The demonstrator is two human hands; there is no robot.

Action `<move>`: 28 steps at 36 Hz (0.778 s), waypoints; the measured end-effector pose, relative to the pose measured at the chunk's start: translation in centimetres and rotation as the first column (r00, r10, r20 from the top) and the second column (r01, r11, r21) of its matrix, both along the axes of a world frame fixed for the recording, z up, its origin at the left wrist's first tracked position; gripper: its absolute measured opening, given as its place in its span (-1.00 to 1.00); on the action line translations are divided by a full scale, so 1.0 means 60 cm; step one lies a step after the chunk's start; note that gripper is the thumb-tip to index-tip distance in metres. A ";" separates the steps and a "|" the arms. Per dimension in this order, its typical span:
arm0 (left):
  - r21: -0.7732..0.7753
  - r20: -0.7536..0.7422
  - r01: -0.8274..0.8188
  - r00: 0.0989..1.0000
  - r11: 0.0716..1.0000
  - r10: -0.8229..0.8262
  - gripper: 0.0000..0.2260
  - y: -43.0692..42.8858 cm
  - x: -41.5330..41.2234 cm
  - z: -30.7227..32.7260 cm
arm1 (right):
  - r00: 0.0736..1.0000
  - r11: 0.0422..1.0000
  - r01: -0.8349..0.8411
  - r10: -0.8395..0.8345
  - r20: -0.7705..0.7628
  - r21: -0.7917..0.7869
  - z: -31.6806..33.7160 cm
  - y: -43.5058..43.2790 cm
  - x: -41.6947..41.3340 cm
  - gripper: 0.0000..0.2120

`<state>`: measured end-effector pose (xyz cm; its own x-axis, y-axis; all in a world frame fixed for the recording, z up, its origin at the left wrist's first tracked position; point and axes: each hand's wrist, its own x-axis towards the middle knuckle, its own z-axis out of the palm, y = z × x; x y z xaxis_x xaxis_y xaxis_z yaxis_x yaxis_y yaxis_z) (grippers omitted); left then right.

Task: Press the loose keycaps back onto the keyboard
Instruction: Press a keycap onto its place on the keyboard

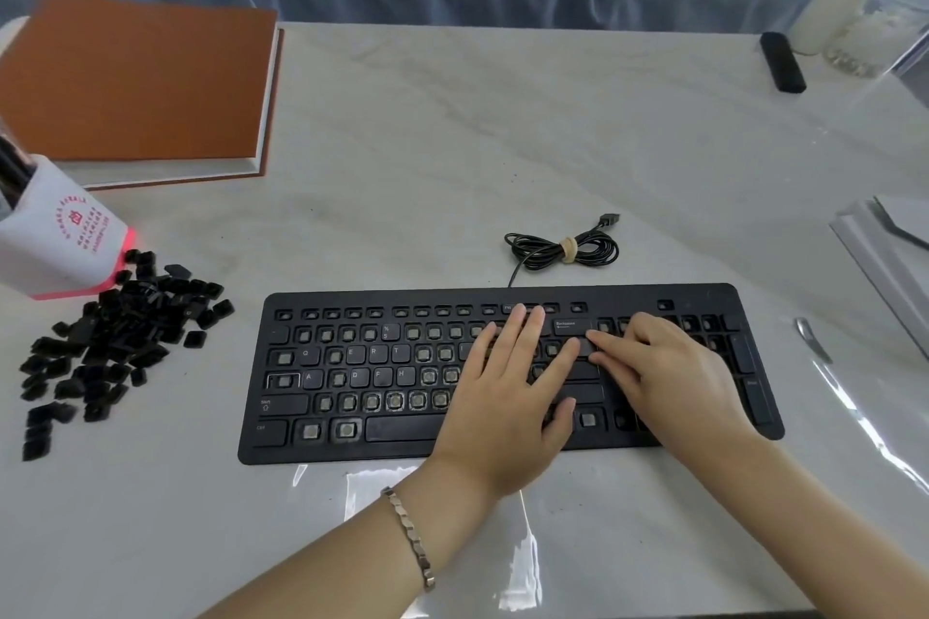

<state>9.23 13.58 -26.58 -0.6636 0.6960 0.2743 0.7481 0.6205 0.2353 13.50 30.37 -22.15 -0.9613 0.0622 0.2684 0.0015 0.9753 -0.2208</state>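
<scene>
A: Where are the 2 hands?

B: Both are laid on the right half of the black keyboard [502, 372]. The left hand [507, 397] lies flat, palm down, fingers spread over the rows below the Backspace key [572, 326]. It grips nothing that I can see. The right hand [668, 372] comes in from the right, its fingers pointing left.

A: And the right hand, is it holding a cap?

B: Its fingertips [598, 342] press down on a dark keycap [584, 346] just below Backspace, right beside the left hand's index finger. The fingers are nearly straight and close together, pushing rather than pinching. Whether the cap is fully seated, I cannot tell.

A: Where are the loose caps?

B: A heap of loose keycaps [108, 337] lies on the table [452, 141], well to the left of the keyboard and well apart from both hands, just near of a white and red pen holder [60, 236].

A: How is the board itself?

B: Many sockets on its left half are bare, showing pale stems. A few letter caps such as Q, E, R, T, A, D, F and H sit in place. The bundled cable [563, 249] lies just beyond its far edge.
</scene>
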 end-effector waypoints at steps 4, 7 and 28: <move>0.003 0.017 -0.002 1.000 1.000 0.002 -0.58 0.000 0.000 0.001 | 1.000 0.999 0.022 -0.022 0.006 -0.033 -0.003 -0.001 0.001 -0.79; 0.013 0.012 -0.003 1.000 1.000 0.003 -0.59 -0.002 0.000 0.002 | 0.999 0.999 0.039 -0.038 0.007 -0.032 -0.002 -0.005 -0.003 -0.78; 0.029 0.014 0.010 1.000 1.000 -0.010 -0.66 0.002 -0.002 0.000 | 0.991 0.994 0.066 -0.075 0.113 0.083 -0.011 -0.027 0.014 -0.68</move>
